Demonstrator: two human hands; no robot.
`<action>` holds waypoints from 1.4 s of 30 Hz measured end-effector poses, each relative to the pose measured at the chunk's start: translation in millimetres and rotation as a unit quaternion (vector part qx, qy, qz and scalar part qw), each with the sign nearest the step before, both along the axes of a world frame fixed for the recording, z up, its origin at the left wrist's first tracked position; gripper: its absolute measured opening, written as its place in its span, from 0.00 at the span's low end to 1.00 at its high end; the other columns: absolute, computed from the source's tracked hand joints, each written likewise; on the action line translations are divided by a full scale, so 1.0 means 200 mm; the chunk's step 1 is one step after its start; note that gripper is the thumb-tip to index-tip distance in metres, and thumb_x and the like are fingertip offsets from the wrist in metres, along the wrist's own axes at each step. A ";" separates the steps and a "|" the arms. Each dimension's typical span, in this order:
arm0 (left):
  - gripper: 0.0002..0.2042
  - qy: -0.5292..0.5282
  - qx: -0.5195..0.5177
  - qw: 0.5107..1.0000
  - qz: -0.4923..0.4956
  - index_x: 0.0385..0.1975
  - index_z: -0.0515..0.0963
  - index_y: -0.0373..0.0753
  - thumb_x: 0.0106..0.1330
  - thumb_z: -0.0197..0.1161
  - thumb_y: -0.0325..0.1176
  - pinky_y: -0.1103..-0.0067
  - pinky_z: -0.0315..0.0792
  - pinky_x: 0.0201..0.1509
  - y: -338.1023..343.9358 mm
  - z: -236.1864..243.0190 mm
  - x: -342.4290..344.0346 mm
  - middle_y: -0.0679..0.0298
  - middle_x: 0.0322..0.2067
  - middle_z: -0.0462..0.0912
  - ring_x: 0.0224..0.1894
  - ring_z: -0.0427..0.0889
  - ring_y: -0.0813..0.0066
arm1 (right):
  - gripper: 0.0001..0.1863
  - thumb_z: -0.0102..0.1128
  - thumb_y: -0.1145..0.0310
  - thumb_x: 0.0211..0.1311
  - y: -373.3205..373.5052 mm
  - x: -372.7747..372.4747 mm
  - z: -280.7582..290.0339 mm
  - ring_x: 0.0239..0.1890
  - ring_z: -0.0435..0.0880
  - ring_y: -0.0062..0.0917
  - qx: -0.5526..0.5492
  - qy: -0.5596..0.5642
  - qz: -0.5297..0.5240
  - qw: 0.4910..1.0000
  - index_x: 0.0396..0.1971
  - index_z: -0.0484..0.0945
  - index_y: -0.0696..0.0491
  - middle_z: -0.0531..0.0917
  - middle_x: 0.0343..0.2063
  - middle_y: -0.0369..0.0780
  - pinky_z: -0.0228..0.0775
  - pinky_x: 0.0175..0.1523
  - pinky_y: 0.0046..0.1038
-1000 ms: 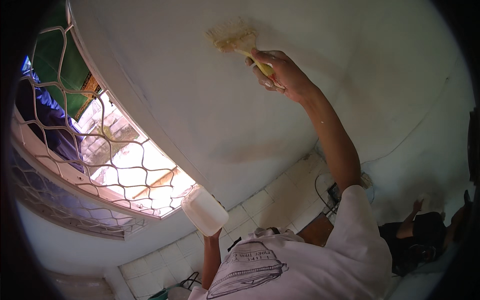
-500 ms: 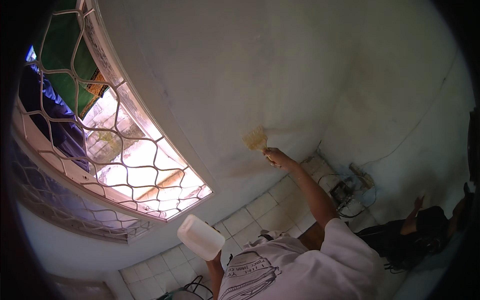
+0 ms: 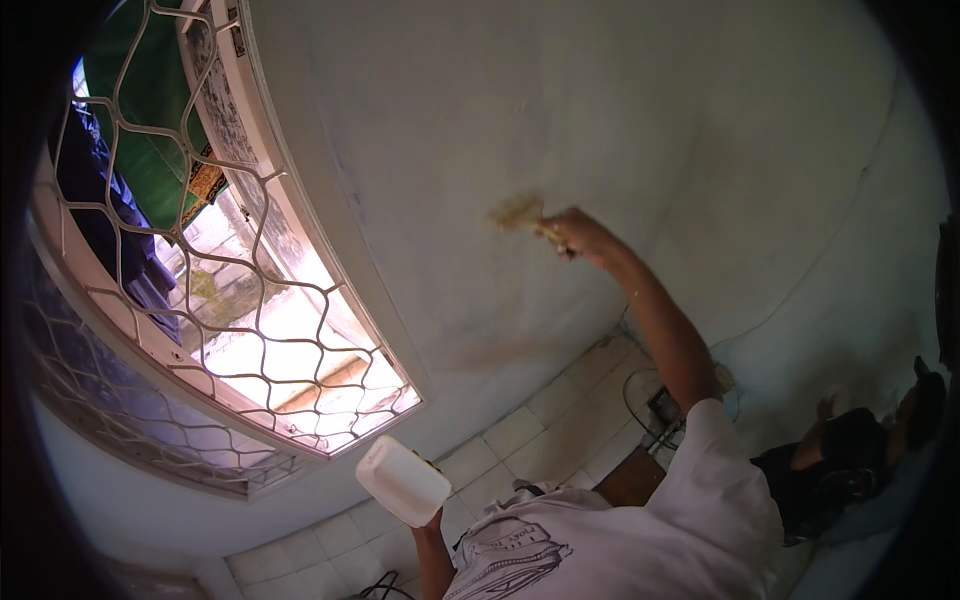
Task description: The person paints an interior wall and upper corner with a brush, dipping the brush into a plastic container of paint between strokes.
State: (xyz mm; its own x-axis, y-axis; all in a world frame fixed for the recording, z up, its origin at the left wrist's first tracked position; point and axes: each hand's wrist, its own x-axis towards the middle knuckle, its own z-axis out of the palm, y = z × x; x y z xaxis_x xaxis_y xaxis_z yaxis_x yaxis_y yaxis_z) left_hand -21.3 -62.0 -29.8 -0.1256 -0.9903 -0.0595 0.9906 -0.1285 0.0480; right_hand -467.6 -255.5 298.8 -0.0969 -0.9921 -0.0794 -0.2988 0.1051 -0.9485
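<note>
A wide, flat paintbrush [image 3: 518, 212] with pale yellowish bristles is in my right hand [image 3: 582, 237], whose fingers are closed round its handle. Its bristles point left, at the pale wall [image 3: 450, 130], and are slightly blurred; whether they touch it I cannot tell. Low down, near the window's bottom corner, my left hand [image 3: 432, 524] grips a shallow white plastic container [image 3: 405, 482] with rounded corners. The container is tilted, and most of the left fingers are hidden behind it.
A window with a wavy metal grille [image 3: 265, 325] takes up the left side, with green cloth [image 3: 150, 120] beyond it. Pale tiles [image 3: 520, 435] run along the bottom of the wall. At the right sits another person in dark clothes [image 3: 850, 450], near dark wiring [image 3: 662, 405].
My right hand has risen along the wall with the paintbrush, which has turned from upward to leftward. My left hand still holds the container at nearly the same spot. The view has shifted slightly.
</note>
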 end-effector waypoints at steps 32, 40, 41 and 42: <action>0.30 0.000 -0.032 0.993 -0.117 0.68 0.62 0.41 0.73 0.56 0.51 0.59 0.67 0.68 0.08 -0.04 0.05 0.51 0.61 0.71 0.61 0.71 0.53 | 0.16 0.52 0.57 0.74 0.08 0.24 0.32 0.20 0.64 0.12 -0.128 -0.169 -0.098 0.972 0.36 0.79 0.55 0.68 0.20 0.27 0.55 0.26 0.18; 0.30 0.011 -0.036 0.993 -0.116 0.68 0.62 0.41 0.72 0.57 0.51 0.59 0.67 0.68 0.02 -0.02 -0.13 0.50 0.61 0.71 0.61 0.71 0.53 | 0.21 0.54 0.48 0.74 -0.03 0.27 0.09 0.18 0.66 0.13 -0.207 -0.089 -0.012 0.974 0.37 0.76 0.53 0.69 0.17 0.28 0.60 0.25 0.20; 0.30 0.013 -0.037 0.992 -0.118 0.68 0.62 0.41 0.72 0.57 0.51 0.59 0.67 0.68 0.01 -0.01 -0.15 0.49 0.61 0.71 0.61 0.71 0.53 | 0.20 0.54 0.49 0.74 0.00 0.31 -0.11 0.19 0.68 0.14 -0.171 -0.079 -0.036 0.982 0.37 0.77 0.54 0.71 0.17 0.30 0.61 0.25 0.23; 0.31 0.013 -0.038 0.991 -0.124 0.68 0.62 0.41 0.72 0.57 0.51 0.59 0.67 0.68 -0.01 -0.01 -0.18 0.49 0.61 0.71 0.61 0.71 0.53 | 0.21 0.51 0.48 0.75 -0.05 0.27 -0.44 0.19 0.68 0.14 -0.163 -0.077 -0.038 0.983 0.37 0.77 0.53 0.70 0.17 0.30 0.62 0.25 0.24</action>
State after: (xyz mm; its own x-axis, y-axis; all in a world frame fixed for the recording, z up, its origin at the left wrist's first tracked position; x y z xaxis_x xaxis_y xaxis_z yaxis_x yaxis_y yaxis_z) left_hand -56.7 -63.3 -31.2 -0.3662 -0.9303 0.0195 0.9300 -0.3652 0.0422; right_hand -413.7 -265.8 211.0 -0.1832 -0.9579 0.2210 -0.1516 -0.1946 -0.9691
